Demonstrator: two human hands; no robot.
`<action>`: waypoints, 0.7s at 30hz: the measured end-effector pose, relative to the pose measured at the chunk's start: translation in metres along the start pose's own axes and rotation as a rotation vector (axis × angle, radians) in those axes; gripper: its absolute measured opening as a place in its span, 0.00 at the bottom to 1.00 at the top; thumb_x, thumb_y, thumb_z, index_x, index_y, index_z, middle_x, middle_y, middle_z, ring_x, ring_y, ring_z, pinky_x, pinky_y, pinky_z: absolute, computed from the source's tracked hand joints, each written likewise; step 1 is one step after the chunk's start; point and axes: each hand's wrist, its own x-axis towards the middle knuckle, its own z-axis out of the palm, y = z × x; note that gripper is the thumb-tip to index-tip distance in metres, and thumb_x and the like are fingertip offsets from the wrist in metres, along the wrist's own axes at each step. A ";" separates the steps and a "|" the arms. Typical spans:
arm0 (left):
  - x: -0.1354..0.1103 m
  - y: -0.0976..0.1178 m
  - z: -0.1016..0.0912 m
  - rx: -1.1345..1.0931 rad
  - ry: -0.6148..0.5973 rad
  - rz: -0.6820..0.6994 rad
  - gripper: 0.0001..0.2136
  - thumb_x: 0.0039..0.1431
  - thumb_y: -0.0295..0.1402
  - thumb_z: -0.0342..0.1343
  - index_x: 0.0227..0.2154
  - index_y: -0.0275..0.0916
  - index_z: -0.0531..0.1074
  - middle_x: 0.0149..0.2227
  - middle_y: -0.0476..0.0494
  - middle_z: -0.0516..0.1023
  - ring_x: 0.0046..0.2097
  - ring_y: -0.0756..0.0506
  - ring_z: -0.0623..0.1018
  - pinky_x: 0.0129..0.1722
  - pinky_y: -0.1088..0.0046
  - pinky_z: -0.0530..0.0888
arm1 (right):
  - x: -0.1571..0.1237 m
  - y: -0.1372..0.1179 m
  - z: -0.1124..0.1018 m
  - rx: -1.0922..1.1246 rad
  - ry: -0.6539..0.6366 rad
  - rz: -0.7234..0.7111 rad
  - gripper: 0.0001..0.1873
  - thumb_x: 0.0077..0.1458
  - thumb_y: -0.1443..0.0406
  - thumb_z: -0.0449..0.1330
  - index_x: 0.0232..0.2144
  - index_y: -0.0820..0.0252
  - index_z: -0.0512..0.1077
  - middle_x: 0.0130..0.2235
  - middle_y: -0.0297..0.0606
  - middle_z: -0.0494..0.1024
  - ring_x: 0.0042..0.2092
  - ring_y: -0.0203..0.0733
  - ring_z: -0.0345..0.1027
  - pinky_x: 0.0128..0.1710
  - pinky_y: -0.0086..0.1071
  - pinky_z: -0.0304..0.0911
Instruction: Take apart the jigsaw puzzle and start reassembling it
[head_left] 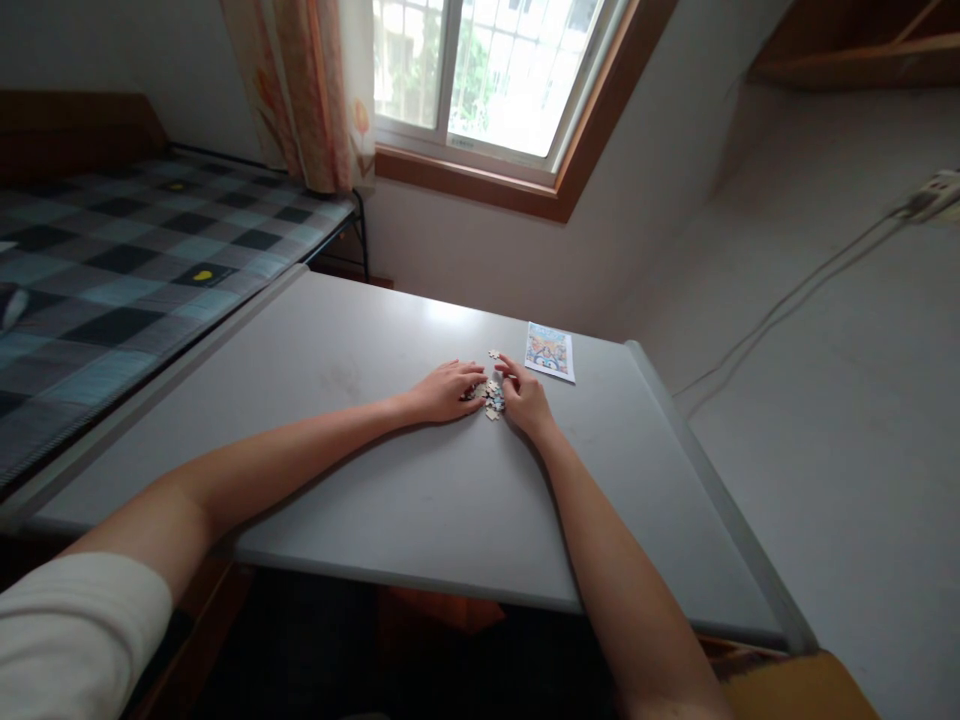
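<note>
A small heap of jigsaw pieces (493,398) lies on the grey table (360,450), between my two hands. My left hand (448,390) rests palm down on the table, its fingers stretched toward the heap and touching its left side. My right hand (525,395) sits on the right side of the heap with its fingers curled in a pinch, apparently on a piece too small to make out. One loose piece (494,354) lies just beyond the hands. A small printed picture card (550,351) lies flat to the right, near the table's far edge.
A bed with a checked cover (112,270) runs along the table's left side. Behind the table are a window (487,70) and a curtain (300,90). A cable (795,300) and a power strip (934,195) hang on the right wall.
</note>
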 end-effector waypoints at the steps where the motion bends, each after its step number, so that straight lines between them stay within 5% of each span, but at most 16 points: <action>1: 0.000 0.000 0.000 -0.027 0.027 0.017 0.17 0.62 0.39 0.49 0.50 0.38 0.70 0.55 0.38 0.72 0.57 0.41 0.70 0.59 0.62 0.64 | 0.000 0.000 0.000 -0.027 -0.009 -0.004 0.26 0.53 0.70 0.50 0.54 0.60 0.69 0.46 0.43 0.79 0.44 0.42 0.72 0.50 0.39 0.65; 12: 0.006 -0.007 -0.002 -0.272 0.164 -0.047 0.15 0.59 0.28 0.48 0.47 0.36 0.72 0.38 0.42 0.73 0.40 0.47 0.74 0.45 0.69 0.72 | -0.003 -0.011 -0.003 -0.113 -0.032 -0.015 0.23 0.53 0.69 0.50 0.50 0.62 0.73 0.44 0.42 0.80 0.42 0.42 0.72 0.50 0.39 0.65; 21: 0.014 -0.023 0.000 -0.878 0.321 -0.257 0.19 0.48 0.20 0.44 0.41 0.33 0.73 0.40 0.40 0.78 0.42 0.48 0.79 0.46 0.66 0.75 | -0.002 -0.011 -0.004 -0.139 -0.039 -0.034 0.20 0.54 0.69 0.52 0.47 0.62 0.74 0.46 0.43 0.79 0.44 0.42 0.72 0.49 0.37 0.65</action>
